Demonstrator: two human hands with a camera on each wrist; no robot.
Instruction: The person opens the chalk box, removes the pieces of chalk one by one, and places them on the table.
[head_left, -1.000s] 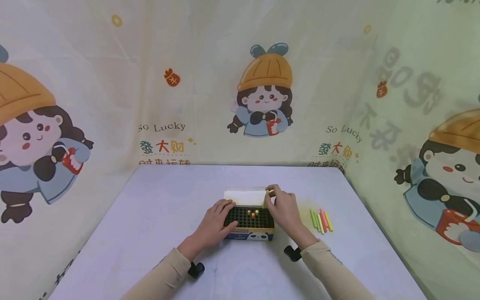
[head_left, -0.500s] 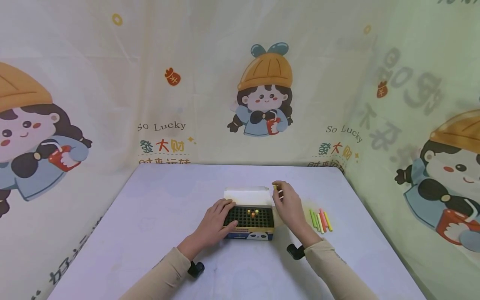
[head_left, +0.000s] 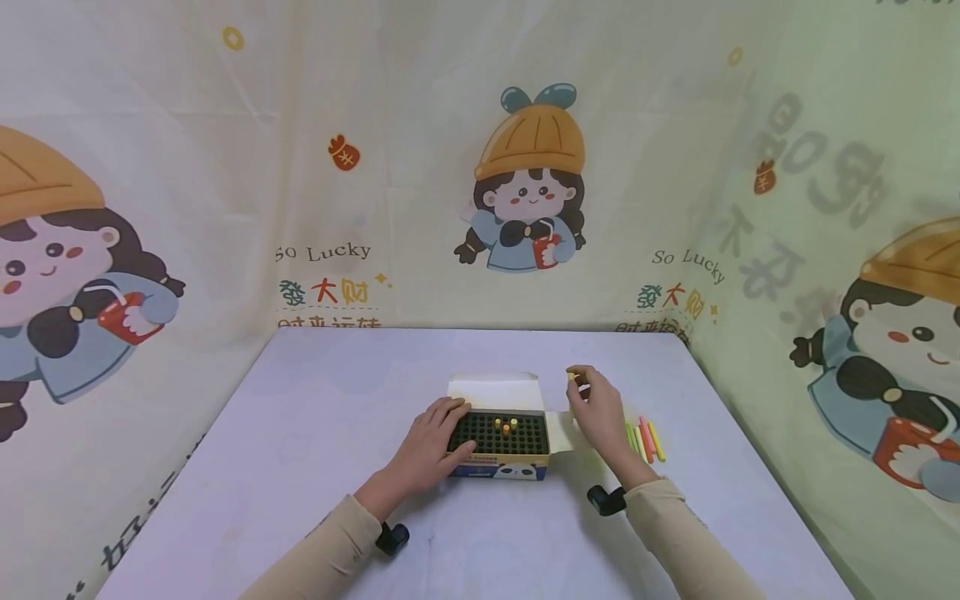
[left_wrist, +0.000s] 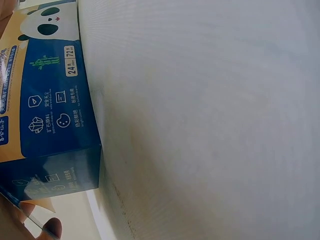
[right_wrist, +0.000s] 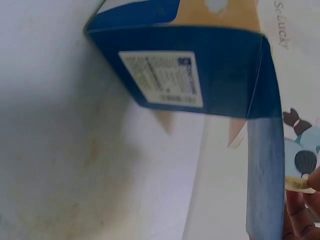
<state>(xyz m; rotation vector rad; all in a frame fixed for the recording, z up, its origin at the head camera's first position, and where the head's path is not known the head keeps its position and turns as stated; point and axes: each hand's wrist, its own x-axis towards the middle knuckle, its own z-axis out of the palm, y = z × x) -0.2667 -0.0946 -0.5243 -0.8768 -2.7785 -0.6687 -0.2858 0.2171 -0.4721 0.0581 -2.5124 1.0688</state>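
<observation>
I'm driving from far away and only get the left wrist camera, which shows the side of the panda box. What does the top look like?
Observer: In the head view, the box has a black grid of holes on top, with three short sticks standing in it.

Operator: Ooh! Is anything being held up?

Observer: Yes, the right hand pinches a pale yellow stick.

Operator: Any more sticks lying around?

Observer: Yes, some coloured sticks lie on the table to the right, partly hidden by the right wrist.
</observation>
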